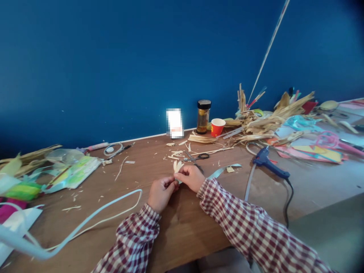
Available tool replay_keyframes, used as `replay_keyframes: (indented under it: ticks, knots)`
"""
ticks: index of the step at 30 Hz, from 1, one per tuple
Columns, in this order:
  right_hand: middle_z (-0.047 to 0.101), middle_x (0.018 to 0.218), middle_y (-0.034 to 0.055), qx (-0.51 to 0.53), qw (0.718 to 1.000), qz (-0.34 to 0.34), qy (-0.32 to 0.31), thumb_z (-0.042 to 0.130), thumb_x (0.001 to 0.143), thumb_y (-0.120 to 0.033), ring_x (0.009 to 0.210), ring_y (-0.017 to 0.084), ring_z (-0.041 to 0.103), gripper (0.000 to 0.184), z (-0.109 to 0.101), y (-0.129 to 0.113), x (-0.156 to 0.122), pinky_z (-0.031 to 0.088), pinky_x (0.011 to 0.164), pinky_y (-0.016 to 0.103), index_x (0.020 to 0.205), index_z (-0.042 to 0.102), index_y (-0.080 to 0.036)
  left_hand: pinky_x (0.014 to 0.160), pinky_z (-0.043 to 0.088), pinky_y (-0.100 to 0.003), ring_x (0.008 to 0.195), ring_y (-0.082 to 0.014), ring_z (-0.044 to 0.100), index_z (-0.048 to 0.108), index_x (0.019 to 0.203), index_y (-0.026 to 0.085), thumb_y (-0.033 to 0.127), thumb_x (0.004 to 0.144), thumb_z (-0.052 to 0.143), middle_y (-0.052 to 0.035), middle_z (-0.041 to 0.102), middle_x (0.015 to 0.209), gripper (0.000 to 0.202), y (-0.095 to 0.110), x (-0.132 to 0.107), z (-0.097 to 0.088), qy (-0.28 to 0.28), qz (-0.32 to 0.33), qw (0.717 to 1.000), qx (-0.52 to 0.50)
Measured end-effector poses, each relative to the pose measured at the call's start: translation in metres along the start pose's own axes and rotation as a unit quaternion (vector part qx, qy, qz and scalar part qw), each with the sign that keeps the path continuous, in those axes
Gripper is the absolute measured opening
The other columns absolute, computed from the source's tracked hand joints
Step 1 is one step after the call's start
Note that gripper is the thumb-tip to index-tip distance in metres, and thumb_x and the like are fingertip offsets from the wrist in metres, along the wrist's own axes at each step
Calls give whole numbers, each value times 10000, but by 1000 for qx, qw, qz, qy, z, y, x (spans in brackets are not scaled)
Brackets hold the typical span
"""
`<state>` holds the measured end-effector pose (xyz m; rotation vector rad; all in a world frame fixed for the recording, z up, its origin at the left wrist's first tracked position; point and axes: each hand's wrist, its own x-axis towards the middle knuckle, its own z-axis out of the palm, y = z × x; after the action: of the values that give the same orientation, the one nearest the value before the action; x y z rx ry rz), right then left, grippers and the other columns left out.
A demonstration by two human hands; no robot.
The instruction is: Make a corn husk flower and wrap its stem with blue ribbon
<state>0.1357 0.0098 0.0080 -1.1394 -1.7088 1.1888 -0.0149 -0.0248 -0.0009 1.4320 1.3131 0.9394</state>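
A small bunch of pale, petal-shaped husk pieces (pixel 178 166) stands up between my fingers, low over the middle of the table. My left hand (pixel 161 193) is closed, thumb and fingers pinching its base. From the other side my right hand (pixel 192 177) grips the same bunch, its fingertips close to the left ones. The lower end is mostly hidden by my fingers. Just beyond my hands lie dark-handled scissors (pixel 202 156) among cream-coloured husk scraps (pixel 176 154). A pale blue ribbon (pixel 220 171) lies right of my right hand.
A blue glue gun (pixel 270 163) with a black cord lies at right. A lidded jar (pixel 203 117) and a red paper cup (pixel 217 127) stand by the wall, near piled dry husks (pixel 264 123). A white cable-like arm (pixel 93 218) curves across the left front. Coloured papers (pixel 82 170) lie left.
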Motion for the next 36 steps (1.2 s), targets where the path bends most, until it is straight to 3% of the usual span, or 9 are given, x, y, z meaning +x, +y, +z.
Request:
replay_keyframes:
  ticks: [4,9,18,22,28,32,36]
  knots:
    - [454,502,-40,43,999,6,7,590,706,-438,489,67,370,335,-1,0,1,302,481,196,588,576,-125,622,477,-244,648,-148,616,685,822,162,347,678,630,-28,697,718,241,3,0,-1,-2,-41,997,-66]
    - [407,466,-65,126,991,27,-26,574,723,-453,439,54,324,325,-1,5,2,263,428,187,699,601,-130,616,482,-229,637,-132,616,683,769,155,360,619,690,-24,695,685,254,6,1,-7,-30,-93,988,-120]
    - [461,512,-49,134,988,10,-80,571,735,-450,453,57,366,334,-3,5,1,307,454,189,766,622,-122,602,479,-239,599,-129,599,665,684,147,392,604,699,-23,678,643,261,6,0,-9,-53,-85,990,-101]
    - [493,540,-32,106,991,6,-87,544,750,-472,481,71,393,369,-6,2,2,324,481,200,816,641,-123,589,471,-223,619,-126,595,672,771,150,377,633,682,-22,673,682,266,6,1,-9,-52,-75,992,-87]
    - [535,607,-13,41,995,-47,-75,560,745,-446,597,96,458,339,-6,0,1,366,576,211,718,648,-120,575,471,-188,587,-87,576,638,887,145,284,573,745,14,650,658,360,6,2,-8,4,-94,978,-186]
    - [572,630,0,8,996,-53,-70,469,819,-397,598,102,488,337,-6,0,1,379,571,212,812,661,-120,566,489,-192,556,-78,575,632,948,160,256,564,752,19,660,665,413,8,2,-7,43,-116,969,-213]
    - [649,766,37,-59,994,-70,-52,476,816,-320,697,129,553,276,-12,-2,1,413,647,231,858,670,-128,560,503,-197,550,-83,585,652,869,144,258,570,745,-7,678,697,334,8,3,-6,83,-132,970,-188]
